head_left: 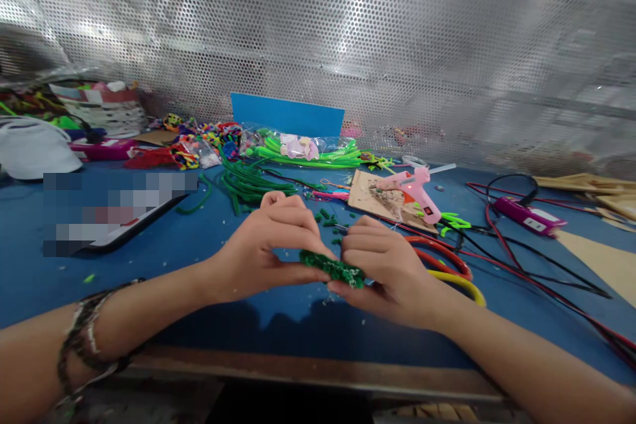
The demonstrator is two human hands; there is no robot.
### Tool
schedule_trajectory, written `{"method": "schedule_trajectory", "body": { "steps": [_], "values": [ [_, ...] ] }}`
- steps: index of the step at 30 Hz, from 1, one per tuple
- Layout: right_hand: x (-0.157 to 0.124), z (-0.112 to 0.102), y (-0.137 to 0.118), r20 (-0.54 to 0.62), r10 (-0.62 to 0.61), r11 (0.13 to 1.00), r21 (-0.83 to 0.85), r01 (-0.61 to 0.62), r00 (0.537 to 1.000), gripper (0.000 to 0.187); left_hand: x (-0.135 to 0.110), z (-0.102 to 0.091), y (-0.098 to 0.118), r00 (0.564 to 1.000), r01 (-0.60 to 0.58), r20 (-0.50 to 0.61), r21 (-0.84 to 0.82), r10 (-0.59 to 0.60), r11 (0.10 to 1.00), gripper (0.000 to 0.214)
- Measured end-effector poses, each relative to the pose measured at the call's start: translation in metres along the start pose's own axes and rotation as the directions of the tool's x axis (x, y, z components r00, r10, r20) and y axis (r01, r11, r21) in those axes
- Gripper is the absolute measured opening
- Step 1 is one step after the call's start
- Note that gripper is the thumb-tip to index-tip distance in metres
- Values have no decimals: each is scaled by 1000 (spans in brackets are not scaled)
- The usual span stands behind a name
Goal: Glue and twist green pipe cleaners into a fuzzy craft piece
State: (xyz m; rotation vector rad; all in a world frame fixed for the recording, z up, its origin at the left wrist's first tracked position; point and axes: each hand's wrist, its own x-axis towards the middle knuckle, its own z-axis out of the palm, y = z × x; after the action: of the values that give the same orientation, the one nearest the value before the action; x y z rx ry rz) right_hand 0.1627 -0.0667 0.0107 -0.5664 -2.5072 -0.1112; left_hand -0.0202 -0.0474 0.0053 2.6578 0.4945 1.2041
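Between my two hands is a short, fuzzy dark green pipe cleaner piece [332,267], held above the front of the blue table. My left hand [278,245] pinches its left part between thumb and fingers. On the other end, my right hand [380,265] is closed, with the thumb below and curled fingers above. Whitish strands show on the piece near the right thumb. Just beyond my hands lie several short green cut bits [326,217]. A bundle of long dark green pipe cleaners [248,180] rests behind my left hand.
A pink glue gun [417,193] lies on a stained cardboard piece [362,191]. Red and black cables [517,258] cross the right side near a purple power strip [530,217]. A tablet-like device [114,235] lies left; bagged light green pipe cleaners [318,154] lie behind.
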Motion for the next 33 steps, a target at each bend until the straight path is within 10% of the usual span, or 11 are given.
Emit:
{"method": "schedule_trajectory", "body": {
  "steps": [8, 23, 33],
  "values": [
    [1, -3, -4, -13, -86, 994, -73, 85, 996, 30, 2, -6, -2, 989, 76, 134, -113, -61, 991, 25],
    [0, 6, 2, -40, 95, 980, 179, -86, 995, 40, -1, 1, -2, 999, 35, 22, -45, -34, 998, 14],
    [-1, -1, 4, 30, -78, 983, -166, 81, 997, 27, 0, -3, -4, 1000, -27, 9, -96, 28, 995, 10]
  ]
}}
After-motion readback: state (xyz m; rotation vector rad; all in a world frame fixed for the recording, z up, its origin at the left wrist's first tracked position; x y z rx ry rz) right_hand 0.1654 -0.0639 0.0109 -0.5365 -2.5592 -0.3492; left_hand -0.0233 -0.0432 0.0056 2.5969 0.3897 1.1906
